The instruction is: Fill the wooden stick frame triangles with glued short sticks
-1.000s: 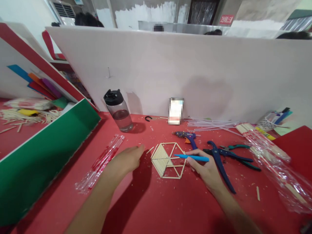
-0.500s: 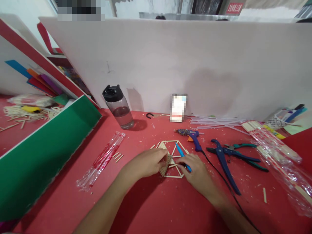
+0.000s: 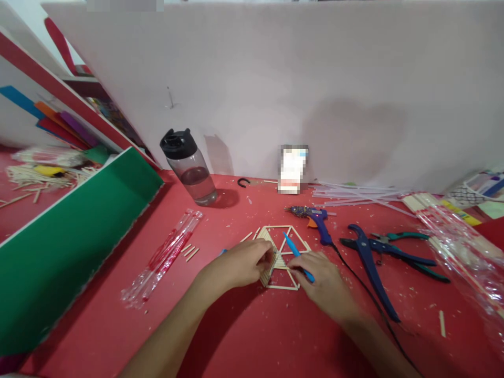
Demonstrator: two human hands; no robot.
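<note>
A six-sided frame [image 3: 277, 227] of thin wooden sticks lies on the red table, with close-set sticks filling its left section and part of its centre. My left hand [image 3: 244, 263] is bent over the filled left section, fingers curled and pressed against the sticks; its fingertips are partly hidden. Across from it, my right hand [image 3: 323, 278] has thumb and fingers pinched near the frame's centre right. A blue pen [image 3: 292, 244] is tucked in that hand, slanting over the frame. Small blue tip [image 3: 223, 252] shows beside my left hand.
A blue glue gun [image 3: 315, 216] with a cord, a blue-handled cutter [image 3: 368, 262] and green-handled pliers [image 3: 409, 236] lie to the right. A water bottle [image 3: 192, 176], a phone [image 3: 291, 170] and wrapped sticks [image 3: 444, 226] stand or lie around. Green board [image 3: 79, 236] edges the left.
The view has tilted down a little, so the background sits higher. Both hands stay at the stick frame with little movement. A blue tip now shows by my left hand.
</note>
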